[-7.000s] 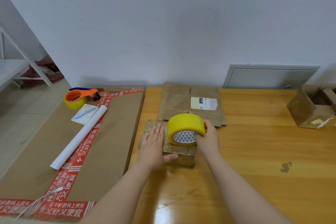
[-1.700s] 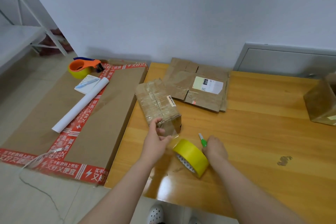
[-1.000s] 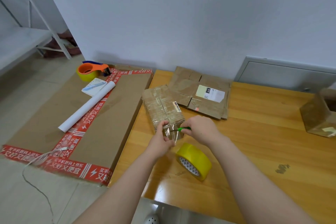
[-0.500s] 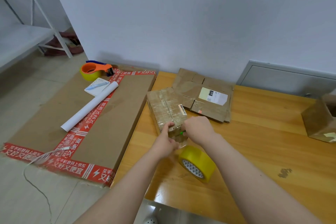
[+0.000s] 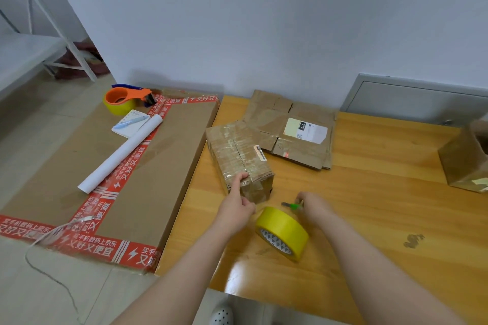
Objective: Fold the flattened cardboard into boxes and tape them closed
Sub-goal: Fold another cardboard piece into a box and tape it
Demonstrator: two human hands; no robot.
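At the far left a white shelf frame (image 5: 39, 42) was cut off by the edge. Beside the counter (image 5: 383, 192) lay a large flat carton (image 5: 163, 166) edged in red printed tape, carrying an orange tape dispenser (image 5: 124, 99), a notepad (image 5: 130, 124) and a paper roll (image 5: 121, 157). On the wooden counter sat the taped box (image 5: 239, 158), touching the flattened cardboard (image 5: 293, 129) behind it. The left hand (image 5: 235, 208) pressed the box's near end, fingers stretched out. The yellow tape roll (image 5: 281, 232) stood between the arms. The right hand (image 5: 314, 208) hid its own fingers, apparently pinched on a green cutter (image 5: 293, 205). An open box (image 5: 464, 158) was cropped at right, below a plain pale wall (image 5: 264, 21).
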